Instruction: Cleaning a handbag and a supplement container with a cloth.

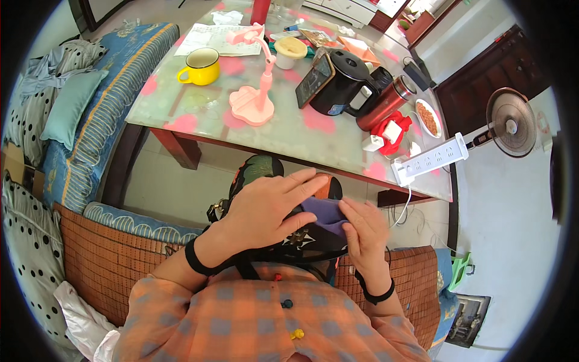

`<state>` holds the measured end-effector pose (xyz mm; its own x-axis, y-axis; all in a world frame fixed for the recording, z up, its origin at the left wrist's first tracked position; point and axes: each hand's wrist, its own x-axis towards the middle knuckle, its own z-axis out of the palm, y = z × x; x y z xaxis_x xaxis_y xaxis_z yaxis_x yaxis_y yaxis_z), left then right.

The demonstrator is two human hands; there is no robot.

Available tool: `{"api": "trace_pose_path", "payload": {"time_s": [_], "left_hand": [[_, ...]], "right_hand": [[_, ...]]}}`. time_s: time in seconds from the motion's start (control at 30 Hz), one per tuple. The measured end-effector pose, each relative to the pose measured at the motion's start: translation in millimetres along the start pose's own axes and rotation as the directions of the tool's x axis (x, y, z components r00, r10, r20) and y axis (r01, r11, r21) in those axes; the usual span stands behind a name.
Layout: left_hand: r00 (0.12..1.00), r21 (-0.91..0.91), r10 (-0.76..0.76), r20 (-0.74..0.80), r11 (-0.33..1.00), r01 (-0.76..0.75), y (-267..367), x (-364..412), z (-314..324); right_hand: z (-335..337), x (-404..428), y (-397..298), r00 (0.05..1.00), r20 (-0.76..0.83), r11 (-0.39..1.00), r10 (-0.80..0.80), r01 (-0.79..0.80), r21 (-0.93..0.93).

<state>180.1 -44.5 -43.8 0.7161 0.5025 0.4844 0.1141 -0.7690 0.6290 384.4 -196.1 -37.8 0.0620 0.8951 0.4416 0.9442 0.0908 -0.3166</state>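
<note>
A small piece of purple cloth (326, 216) is stretched between my two hands above my lap. My right hand (367, 231) pinches its right end between thumb and fingers. At the cloth's left edge is my left hand (267, 208), its thumb over the fabric and its upper fingers extended; whether it grips is hidden. Under the hands a dark bag (296, 244) with metal fittings and a strap rests on my lap. Each wrist wears a black band.
Ahead stands a glass-topped table (203, 106) with a pink phone stand (255, 106), yellow mug (201, 68), black electric kettle (341, 86), phone (315, 81) and red thermos (384, 104). A white power strip (429, 160) projects at the right corner, near a fan (511, 122).
</note>
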Motion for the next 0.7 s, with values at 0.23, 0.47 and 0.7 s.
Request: {"api": "trace_pose_path", "payload": {"time_s": [0.23,0.47,0.7], "left_hand": [[0.982,0.115,0.023,0.189,0.992,-0.045,-8.8,-5.3,1.6],[0.984,0.154,-0.025,0.176,0.988,-0.003,-9.8,-5.2,3.7],[0.980,0.163,-0.077,0.184,0.986,0.046,-13.6,-2.7,1.9]], "right_hand": [[-7.5,2.4,-3.7,0.998,0.028,0.989,-0.052,0.047,0.140],[-10.0,20.9,-13.7,0.984,0.163,0.994,-0.069,0.053,0.100],[20.4,19.7,-3.8,0.966,0.226,0.989,-0.123,0.137,-0.049]]}}
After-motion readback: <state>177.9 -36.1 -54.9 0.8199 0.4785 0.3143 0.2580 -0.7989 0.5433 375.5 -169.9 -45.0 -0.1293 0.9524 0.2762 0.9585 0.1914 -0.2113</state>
